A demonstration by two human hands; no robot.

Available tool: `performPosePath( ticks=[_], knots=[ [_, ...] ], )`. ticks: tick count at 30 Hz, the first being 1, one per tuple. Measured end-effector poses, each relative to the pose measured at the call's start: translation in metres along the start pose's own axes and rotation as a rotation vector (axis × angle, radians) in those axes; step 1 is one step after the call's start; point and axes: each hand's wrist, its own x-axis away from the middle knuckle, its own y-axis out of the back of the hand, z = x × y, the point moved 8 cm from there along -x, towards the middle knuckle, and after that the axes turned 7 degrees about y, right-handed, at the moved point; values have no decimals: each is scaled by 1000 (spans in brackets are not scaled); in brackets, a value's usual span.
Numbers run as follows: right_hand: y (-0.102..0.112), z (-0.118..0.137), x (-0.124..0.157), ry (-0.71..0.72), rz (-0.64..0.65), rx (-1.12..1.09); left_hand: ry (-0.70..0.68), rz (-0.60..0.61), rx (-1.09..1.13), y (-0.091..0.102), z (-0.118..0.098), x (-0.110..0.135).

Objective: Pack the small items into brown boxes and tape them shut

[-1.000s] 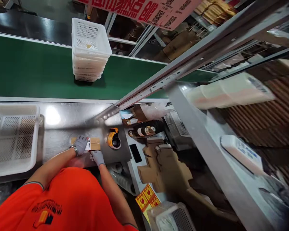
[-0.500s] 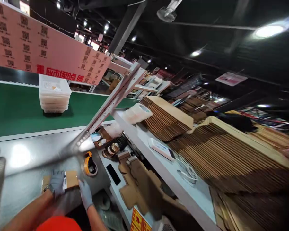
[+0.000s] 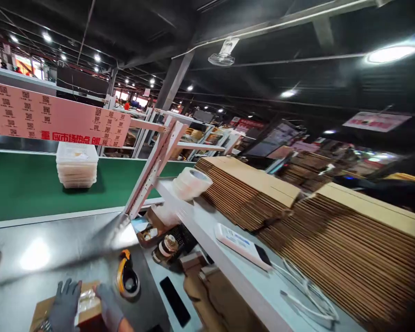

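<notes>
A small brown cardboard box (image 3: 94,315) lies on the metal bench at lower left, with shiny clear plastic or tape on its top. My left hand (image 3: 65,304), in a grey glove, rests on the cardboard with its fingers stretched out. Against the box's right side is my right hand (image 3: 109,305), also gloved, its fingers closed on the edge; the fingers' far side is hidden. Just right of it, a yellow-and-black tape dispenser (image 3: 125,276) lies on the bench.
A black phone (image 3: 174,300) and a brown jar (image 3: 165,249) sit right of the bench. The white shelf (image 3: 207,226) holds clear tape rolls (image 3: 190,183) and a white device with a cable (image 3: 242,246). Flattened cartons (image 3: 332,249) are stacked beyond. White baskets (image 3: 76,166) stand on the green belt (image 3: 20,184).
The view has tilted up and levelled. The box now shows shiny plastic on top. My right hand has come closer to my left, against the box's side; my left fingers are spread.
</notes>
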Motion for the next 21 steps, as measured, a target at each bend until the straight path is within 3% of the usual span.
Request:
performPosePath(
  ticks=[3, 6, 9, 11, 12, 14, 17, 21],
  knots=[
    [-1, -16, -14, -32, 63, -147, 68, -95, -38, -4, 22, -13],
    [10, -18, -23, -59, 51, -221, 119, -240, -2, 16, 42, -10],
    [30, 12, -28, -39, 32, -268, 280, -439, -11, 52, 71, 18],
    [49, 42, -34, 17, -16, -271, 483, -584, -28, 74, 96, 48],
    [60, 58, -39, 71, -63, -280, 574, -646, -3, 81, 106, 64],
    [75, 79, -51, 111, -121, -315, 690, -654, 212, 78, 120, 85],
    [76, 90, -65, 116, -102, -328, 664, -635, 746, 52, 106, 93],
    [42, 72, -56, 63, 41, -384, 462, -613, 1402, 18, 42, 66]
  ],
)
